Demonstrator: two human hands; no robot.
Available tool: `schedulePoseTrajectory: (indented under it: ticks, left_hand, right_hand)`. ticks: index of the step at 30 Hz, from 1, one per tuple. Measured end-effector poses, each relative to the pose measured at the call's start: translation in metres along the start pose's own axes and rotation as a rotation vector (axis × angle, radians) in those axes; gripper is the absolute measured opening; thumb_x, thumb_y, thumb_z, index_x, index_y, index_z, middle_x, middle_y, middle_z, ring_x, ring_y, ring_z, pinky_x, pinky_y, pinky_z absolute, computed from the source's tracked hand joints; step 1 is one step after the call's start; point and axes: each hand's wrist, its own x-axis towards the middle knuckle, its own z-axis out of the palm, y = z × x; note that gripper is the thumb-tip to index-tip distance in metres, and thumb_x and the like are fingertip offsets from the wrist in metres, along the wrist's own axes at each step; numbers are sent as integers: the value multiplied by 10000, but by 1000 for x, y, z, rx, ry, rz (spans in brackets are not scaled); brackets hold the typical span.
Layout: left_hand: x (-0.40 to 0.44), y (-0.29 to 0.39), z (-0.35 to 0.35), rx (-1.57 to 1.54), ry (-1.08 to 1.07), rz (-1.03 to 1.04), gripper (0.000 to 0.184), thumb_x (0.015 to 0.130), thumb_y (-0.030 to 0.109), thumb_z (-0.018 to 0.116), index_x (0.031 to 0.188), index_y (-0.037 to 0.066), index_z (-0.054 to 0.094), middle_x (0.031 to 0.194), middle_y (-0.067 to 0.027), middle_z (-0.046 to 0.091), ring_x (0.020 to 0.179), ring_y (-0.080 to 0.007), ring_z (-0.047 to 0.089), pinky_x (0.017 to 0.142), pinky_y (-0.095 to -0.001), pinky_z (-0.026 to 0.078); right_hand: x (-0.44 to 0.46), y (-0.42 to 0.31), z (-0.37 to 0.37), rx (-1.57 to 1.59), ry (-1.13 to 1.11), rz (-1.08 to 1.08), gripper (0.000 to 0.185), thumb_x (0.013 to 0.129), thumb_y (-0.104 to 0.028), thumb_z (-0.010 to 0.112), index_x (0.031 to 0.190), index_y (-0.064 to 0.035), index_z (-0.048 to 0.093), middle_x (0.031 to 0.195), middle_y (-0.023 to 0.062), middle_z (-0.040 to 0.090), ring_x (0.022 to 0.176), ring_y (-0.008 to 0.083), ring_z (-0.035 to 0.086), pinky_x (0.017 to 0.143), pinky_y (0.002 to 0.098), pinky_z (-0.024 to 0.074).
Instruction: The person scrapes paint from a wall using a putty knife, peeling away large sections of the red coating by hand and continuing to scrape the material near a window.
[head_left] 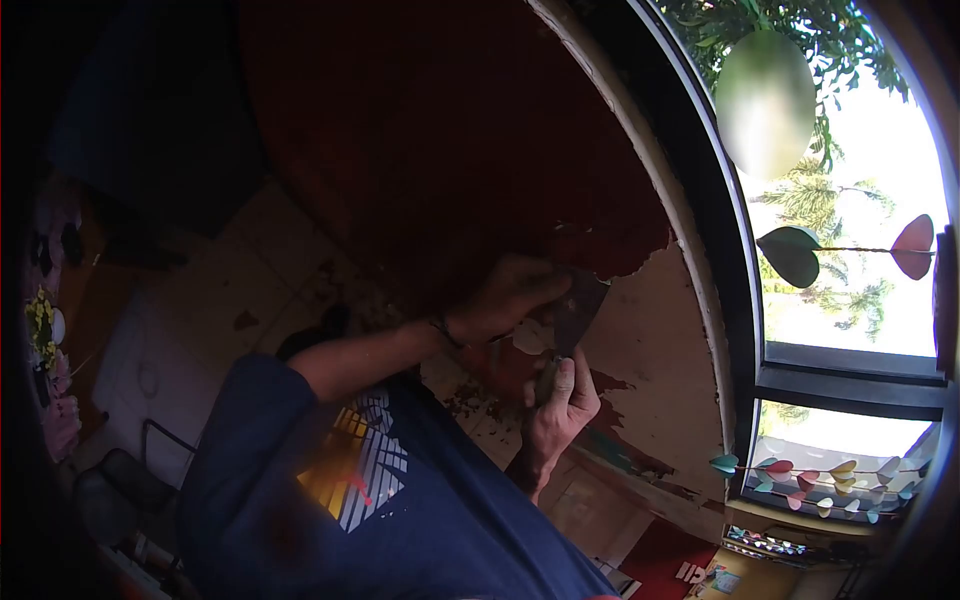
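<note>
Facing a dark red painted wall [420, 130] with flaking edges, beside a black-framed window [855, 385] hung with coloured paper hearts [790, 257]. Gripping a flat, dark grey hand scraper [578, 318] by its handle, with the fingers of the right hand [562, 425] closed around it. Holding its blade near the ragged border of a pale, bare patch [670, 350]. Placing the left hand [508, 302], banded darkly at the wrist, at the blade's upper end; not telling whether pinching or merely touching with those fingers.
</note>
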Motion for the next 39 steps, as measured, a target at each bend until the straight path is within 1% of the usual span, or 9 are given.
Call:
schedulePoseTrajectory:
  ticks: [4, 13, 15, 22, 25, 27, 34, 37, 39]
  left_hand:
    - [1, -28, 4, 38, -17, 124, 273, 923, 258, 514, 877, 12, 623, 754, -13, 604, 660, -50, 538, 561, -224, 429]
    - [-2, -29, -3, 55, -25, -15, 265, 922, 260, 513, 852, 27, 618, 682, 6, 572, 587, -40, 510, 500, -217, 393]
    - [0, -36, 5, 19, -25, 157, 274, 922, 266, 509, 854, 27, 624, 664, 9, 567, 557, -31, 494, 487, -206, 384]
    - [-2, -22, -4, -1, -2, 3, 260, 922, 258, 513, 880, 27, 626, 677, 16, 571, 592, -33, 500, 512, -205, 391]
    - [1, -23, -4, 60, -50, 120, 254, 921, 256, 515, 902, 27, 623, 680, 13, 577, 572, -31, 495, 492, -200, 387]
    - [-1, -17, -4, -58, 2, -46, 266, 925, 245, 527, 866, 2, 620, 773, -7, 604, 697, -61, 547, 617, -231, 450]
    - [-2, -18, -4, -34, -33, 26, 272, 920, 261, 539, 846, 9, 610, 756, 2, 588, 699, -53, 540, 615, -228, 446]
    - [2, -26, -8, -82, -13, 21, 236, 924, 232, 524, 961, 19, 619, 748, 4, 613, 591, -26, 511, 508, -195, 407]
    - [6, -32, -14, -45, -49, 54, 278, 919, 268, 542, 858, 6, 611, 795, -10, 586, 728, -64, 545, 634, -237, 446]
  right_hand:
    - [-8, 7, -14, -22, 13, -17, 296, 953, -121, 459, 1180, 56, 527, 759, 66, 570, 551, 55, 454, 408, 190, 351]
    - [-13, 5, -9, -39, 21, 18, 291, 949, -117, 468, 1174, 56, 533, 743, 60, 566, 515, 43, 428, 401, 193, 348]
    - [-9, 9, -8, -39, 24, -7, 292, 948, -117, 469, 1177, 54, 535, 744, 61, 569, 514, 41, 426, 401, 193, 349]
    - [-10, 11, -4, -22, 35, -16, 277, 950, -130, 471, 1141, 53, 551, 741, 59, 571, 513, 47, 429, 406, 193, 350]
    - [-6, 15, -3, 1, 29, -31, 278, 950, -134, 473, 1140, 53, 550, 742, 59, 572, 516, 51, 432, 408, 191, 352]
    - [-5, 17, -3, -4, 29, -22, 283, 950, -135, 473, 1149, 52, 547, 745, 60, 573, 519, 53, 434, 410, 190, 352]
    - [-10, 8, 4, 12, 37, -27, 292, 951, -126, 462, 1170, 55, 534, 761, 66, 571, 531, 51, 441, 411, 189, 347]
    - [-10, 4, 10, 25, 26, -9, 296, 951, -123, 460, 1175, 57, 529, 762, 68, 571, 536, 51, 445, 414, 188, 348]
    - [-7, 4, 10, 34, 2, 11, 298, 951, -123, 460, 1179, 58, 526, 761, 68, 570, 539, 52, 448, 416, 187, 349]
